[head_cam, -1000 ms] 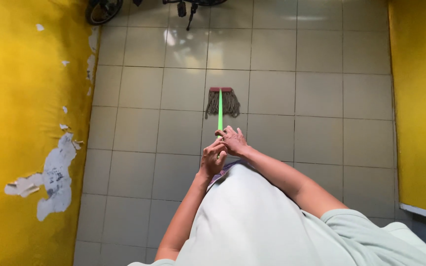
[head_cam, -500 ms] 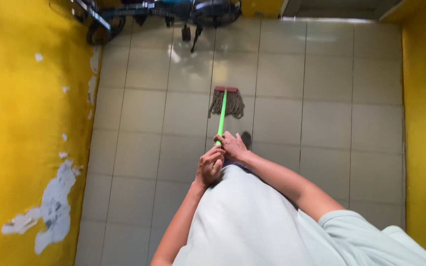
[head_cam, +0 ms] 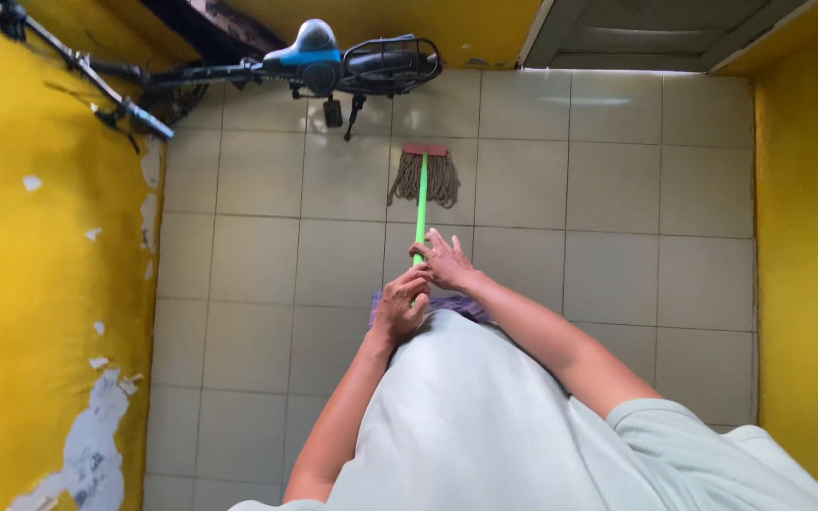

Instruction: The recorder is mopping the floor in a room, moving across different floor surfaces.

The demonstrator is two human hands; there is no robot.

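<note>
Mop [head_cam: 421, 194] out front on the pale tiled floor [head_cam: 617, 284], green handle running straight back toward the body, stringy head spread flat under a reddish clamp, just short of the far wall. Both hands stacked on the near end of the handle. Left hand [head_cam: 400, 308] lower down, fingers curled and pressed together around the green pole, a firm wrap. Right hand [head_cam: 445, 263] just above it, touching the pole, palm against it but fingers [head_cam: 439, 242] loosely fanned and lifted rather than closed. Hands nearly touching each other. Light grey shirt [head_cam: 485, 416] filling the lower view, a strip of purple fabric [head_cam: 456, 305] peeking out beneath the hands. Bicycle [head_cam: 314, 66] parked along the far wall, blue saddle and black rear rack, just beyond the mop head, not touching it. Yellow wall [head_cam: 40, 284] on the left with peeling patches, more yellow on the right. Grey door frame [head_cam: 636, 33] at top right.
</note>
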